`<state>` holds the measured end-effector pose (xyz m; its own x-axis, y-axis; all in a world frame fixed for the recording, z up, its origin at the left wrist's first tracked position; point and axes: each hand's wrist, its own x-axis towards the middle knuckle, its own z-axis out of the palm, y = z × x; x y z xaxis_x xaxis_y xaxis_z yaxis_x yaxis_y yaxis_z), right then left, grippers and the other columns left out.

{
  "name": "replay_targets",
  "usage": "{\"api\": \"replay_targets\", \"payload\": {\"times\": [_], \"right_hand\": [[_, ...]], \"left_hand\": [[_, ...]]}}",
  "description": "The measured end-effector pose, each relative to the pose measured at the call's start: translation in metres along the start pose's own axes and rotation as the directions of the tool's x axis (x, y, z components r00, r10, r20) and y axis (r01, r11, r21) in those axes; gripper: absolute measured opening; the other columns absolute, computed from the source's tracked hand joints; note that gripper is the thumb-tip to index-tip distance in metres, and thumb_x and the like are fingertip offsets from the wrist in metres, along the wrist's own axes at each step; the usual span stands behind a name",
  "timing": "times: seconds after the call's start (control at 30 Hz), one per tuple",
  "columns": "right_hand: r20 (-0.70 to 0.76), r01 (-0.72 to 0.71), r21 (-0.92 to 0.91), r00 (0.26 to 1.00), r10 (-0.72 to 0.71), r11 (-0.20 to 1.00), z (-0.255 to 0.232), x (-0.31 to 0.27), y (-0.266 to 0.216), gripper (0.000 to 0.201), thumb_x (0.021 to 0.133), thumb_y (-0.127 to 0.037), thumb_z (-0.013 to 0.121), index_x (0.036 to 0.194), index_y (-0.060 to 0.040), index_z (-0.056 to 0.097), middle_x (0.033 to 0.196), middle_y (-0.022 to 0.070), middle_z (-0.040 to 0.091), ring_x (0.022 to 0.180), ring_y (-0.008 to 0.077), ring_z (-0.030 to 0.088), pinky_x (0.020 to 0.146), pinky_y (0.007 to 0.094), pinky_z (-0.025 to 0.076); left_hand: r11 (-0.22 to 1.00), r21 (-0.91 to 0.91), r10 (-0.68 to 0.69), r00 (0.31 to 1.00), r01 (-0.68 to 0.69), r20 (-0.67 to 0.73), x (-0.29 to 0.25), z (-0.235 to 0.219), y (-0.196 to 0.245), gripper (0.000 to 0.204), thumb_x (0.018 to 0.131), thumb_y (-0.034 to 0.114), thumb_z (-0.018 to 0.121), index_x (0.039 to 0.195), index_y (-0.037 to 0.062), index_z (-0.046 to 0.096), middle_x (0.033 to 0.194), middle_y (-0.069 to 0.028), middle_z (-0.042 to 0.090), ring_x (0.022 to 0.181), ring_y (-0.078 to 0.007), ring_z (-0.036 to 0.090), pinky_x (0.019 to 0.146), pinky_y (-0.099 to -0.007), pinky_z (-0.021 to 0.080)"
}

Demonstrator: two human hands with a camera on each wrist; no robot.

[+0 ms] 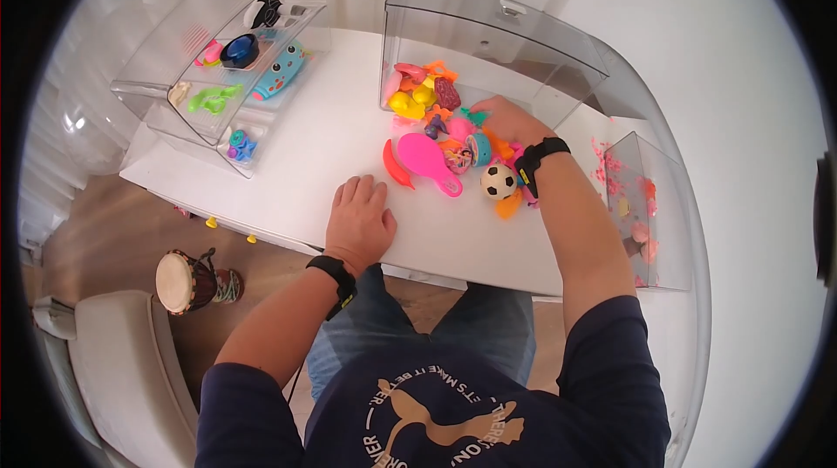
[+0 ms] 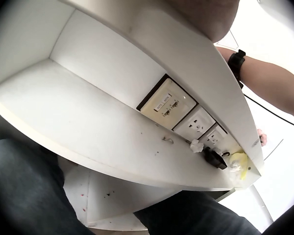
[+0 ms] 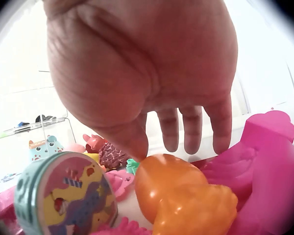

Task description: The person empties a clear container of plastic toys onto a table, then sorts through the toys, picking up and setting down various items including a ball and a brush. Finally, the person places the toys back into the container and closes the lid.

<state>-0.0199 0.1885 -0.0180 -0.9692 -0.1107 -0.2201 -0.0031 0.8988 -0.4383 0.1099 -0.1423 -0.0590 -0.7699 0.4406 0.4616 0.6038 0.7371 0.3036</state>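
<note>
My left hand (image 1: 357,219) rests palm down on the white tabletop (image 1: 296,154) near its front edge. My right hand (image 1: 516,122) reaches over the far right of a pile of small plastic toys. In the right wrist view its fingers point down, with nothing visible between them and the thumb. An orange plastic toy (image 3: 169,183) lies just below the thumb tip, beside a round tin (image 3: 73,196) and a bright pink toy (image 3: 274,166). Around the hand are a green toy (image 1: 475,116), a toy football (image 1: 499,181), a pink paddle-shaped toy (image 1: 427,163) and a red chili-shaped toy (image 1: 397,164).
A clear bin (image 1: 497,23) stands behind the pile. Left is a clear shelved case (image 1: 218,14) holding toys; at right, another clear bin (image 1: 667,250) with pink pieces. A small drum (image 1: 179,280) and a beige seat (image 1: 131,363) are on the floor. Sockets (image 2: 196,122) sit under the tabletop.
</note>
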Motion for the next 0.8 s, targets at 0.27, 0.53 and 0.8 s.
{"api": "replay_targets", "payload": {"times": [0.27,0.53,0.8], "right_hand": [[0.071,0.101,-0.062,0.993,-0.096,0.993,0.008,-0.014,-0.006,0.032,0.087,-0.006,0.064,0.120,-0.0034,0.067,0.123,0.0189,0.065,0.112,0.0324,0.062,0.095,0.0354,0.048],[0.096,0.200,-0.132,0.977,-0.188,0.971,-0.014,-0.008,-0.010,0.035,0.084,-0.009,0.061,0.117,-0.0073,0.069,0.109,0.0197,0.069,0.104,0.0344,0.065,0.089,0.0381,0.051],[-0.114,0.219,-0.169,0.964,-0.240,0.961,-0.030,0.043,-0.101,0.045,0.081,-0.020,0.065,0.124,-0.0087,0.063,0.117,0.0213,0.064,0.107,0.0330,0.064,0.092,0.0410,0.052]], "left_hand": [[1.000,0.019,0.001,1.000,-0.001,-0.009,0.000,0.000,0.001,0.030,0.076,0.013,0.061,0.103,-0.0002,0.059,0.109,-0.0156,0.055,0.108,-0.0327,0.052,0.097,-0.0444,0.042],[0.999,-0.019,-0.043,0.996,0.044,0.081,-0.001,0.002,-0.002,0.040,0.078,0.013,0.061,0.114,-0.0019,0.058,0.123,-0.0210,0.054,0.118,-0.0382,0.049,0.103,-0.0477,0.040],[0.999,-0.041,0.005,1.000,-0.005,-0.014,-0.001,0.001,-0.004,0.035,0.076,0.013,0.062,0.106,-0.0029,0.059,0.113,-0.0197,0.055,0.110,-0.0361,0.051,0.100,-0.0459,0.041]]}}
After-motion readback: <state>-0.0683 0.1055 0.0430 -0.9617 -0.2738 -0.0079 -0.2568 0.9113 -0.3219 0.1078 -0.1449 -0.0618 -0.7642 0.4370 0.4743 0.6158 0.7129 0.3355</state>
